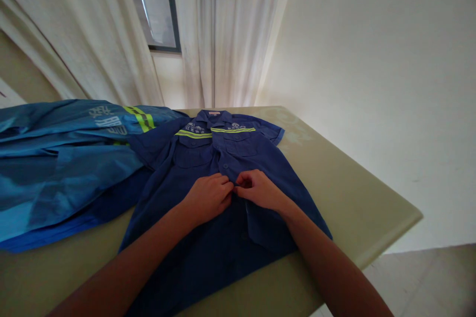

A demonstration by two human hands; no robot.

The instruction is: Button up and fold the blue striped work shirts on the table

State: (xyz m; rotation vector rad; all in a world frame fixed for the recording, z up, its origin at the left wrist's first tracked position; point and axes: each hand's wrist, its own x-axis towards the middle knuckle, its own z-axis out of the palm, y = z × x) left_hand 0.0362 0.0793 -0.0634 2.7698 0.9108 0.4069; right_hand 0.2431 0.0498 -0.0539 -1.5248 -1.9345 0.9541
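Note:
A dark blue short-sleeved work shirt (197, 158) lies face up, its collar toward the window. Yellow reflective stripes and white lettering cross its chest above two flap pockets. At the middle of the front opening, my left hand (212, 195) pinches the shirt's edge. My right hand (260, 189) is closed on the same edge just beside it, thumb and forefinger together, the fingertips of both hands nearly meeting. A button (225, 166) shows just above the hands. Below them the front edge hangs slightly apart. Whatever lies between the fingertips is hidden.
On the left, a heap of lighter blue garments (74, 158) with a yellow stripe touches the shirt's sleeve. The pale green table (357, 193) has a corner at the right. Behind it are cream curtains (238, 34), a window (154, 5) and a white wall (379, 84).

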